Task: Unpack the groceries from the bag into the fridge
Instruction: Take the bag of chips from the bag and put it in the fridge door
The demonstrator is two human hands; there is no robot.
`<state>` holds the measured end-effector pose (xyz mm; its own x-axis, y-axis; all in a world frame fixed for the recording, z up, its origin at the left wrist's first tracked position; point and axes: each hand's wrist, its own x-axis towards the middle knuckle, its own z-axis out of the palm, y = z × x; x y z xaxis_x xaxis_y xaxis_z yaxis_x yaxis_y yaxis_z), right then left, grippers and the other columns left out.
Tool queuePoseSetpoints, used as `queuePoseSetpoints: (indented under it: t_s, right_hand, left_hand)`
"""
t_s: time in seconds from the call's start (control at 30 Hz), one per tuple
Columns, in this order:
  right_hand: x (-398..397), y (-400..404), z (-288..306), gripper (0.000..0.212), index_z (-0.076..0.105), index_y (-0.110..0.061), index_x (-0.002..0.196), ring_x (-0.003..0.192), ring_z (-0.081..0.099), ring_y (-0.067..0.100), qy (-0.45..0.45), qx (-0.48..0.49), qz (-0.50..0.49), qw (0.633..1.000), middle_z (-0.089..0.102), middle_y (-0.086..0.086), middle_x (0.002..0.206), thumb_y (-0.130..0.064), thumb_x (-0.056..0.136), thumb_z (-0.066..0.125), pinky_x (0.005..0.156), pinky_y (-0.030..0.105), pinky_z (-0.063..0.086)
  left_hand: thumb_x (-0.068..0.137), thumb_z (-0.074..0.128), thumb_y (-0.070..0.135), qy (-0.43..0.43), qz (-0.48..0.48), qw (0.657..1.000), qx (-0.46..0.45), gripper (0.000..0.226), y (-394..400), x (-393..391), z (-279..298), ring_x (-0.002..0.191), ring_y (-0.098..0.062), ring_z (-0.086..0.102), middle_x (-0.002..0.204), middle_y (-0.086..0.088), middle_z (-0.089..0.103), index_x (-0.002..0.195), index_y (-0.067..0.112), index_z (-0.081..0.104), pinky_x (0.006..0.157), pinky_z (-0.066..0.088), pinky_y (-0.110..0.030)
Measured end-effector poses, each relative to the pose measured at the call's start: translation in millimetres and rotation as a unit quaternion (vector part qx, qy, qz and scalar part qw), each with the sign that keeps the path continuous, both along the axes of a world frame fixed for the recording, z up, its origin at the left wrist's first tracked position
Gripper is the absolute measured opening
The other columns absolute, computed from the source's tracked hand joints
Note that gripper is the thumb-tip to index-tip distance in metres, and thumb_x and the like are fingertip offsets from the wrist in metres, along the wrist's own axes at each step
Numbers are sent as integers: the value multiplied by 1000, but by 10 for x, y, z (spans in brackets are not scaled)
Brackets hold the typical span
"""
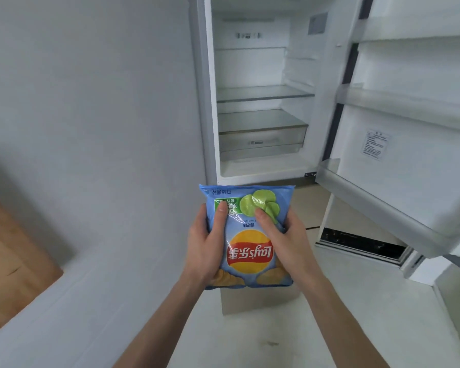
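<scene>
Your left hand (pixel 206 248) and right hand (pixel 284 241) both clasp a light-blue plastic bag of lime-flavour potato crisps (pixel 246 235), held upside down so that its red-and-yellow logo reads inverted; each thumb presses flat on the printed front while the other fingers wrap behind the bag's side edges. You hold the packet in the air at arm's length, just in front of and below the open white fridge (pixel 260 102), not yet inside it. Past the bag, the fridge's lit compartment shows two glass shelves (pixel 263 94) and a clear plastic drawer (pixel 262 143) near its bottom, all bare. Its white door (pixel 409 128) swings wide on your right, with clear door racks (pixel 383 205) along its inner face and a small printed label stuck between them. A plain pale wall (pixel 91 102) rises to the left of the fridge, and the corner of a light wooden board (pixel 14 258) juts in at the far left edge. Pale floor tiles (pixel 250 341) lie under your forearms.
</scene>
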<state>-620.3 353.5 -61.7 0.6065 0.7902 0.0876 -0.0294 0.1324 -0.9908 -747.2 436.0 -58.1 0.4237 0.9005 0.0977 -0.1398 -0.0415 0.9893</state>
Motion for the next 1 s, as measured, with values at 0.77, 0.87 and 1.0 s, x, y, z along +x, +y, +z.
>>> queuePoseSetpoints:
  t_s: [0.77,0.87,1.0]
  right_hand:
    - [2231,654,-51,45,62,-37,110,80,77,12,5,-28,-197,980,78,-10,96,-58,72,72,68,32,64]
    - [2463,899,-42,47,62,-33,114,79,78,13,19,-18,-221,975,79,-11,93,-54,73,73,62,29,62]
    - [2741,1209,-51,49,64,-27,117,84,78,18,16,-17,-263,965,79,-5,100,-49,75,75,67,34,63]
  left_hand:
    - [100,54,45,4,-167,986,-14,28,974,2550,-30,86,-21,79,101,2,80,118,25,62,66,63,-32]
    - [100,54,47,11,-193,981,-23,29,1274,2884,-66,85,-20,79,101,3,79,119,27,62,63,63,-31]
    - [98,55,48,9,-238,971,-22,34,1676,3312,-88,87,-20,79,105,3,79,122,25,62,65,63,-31]
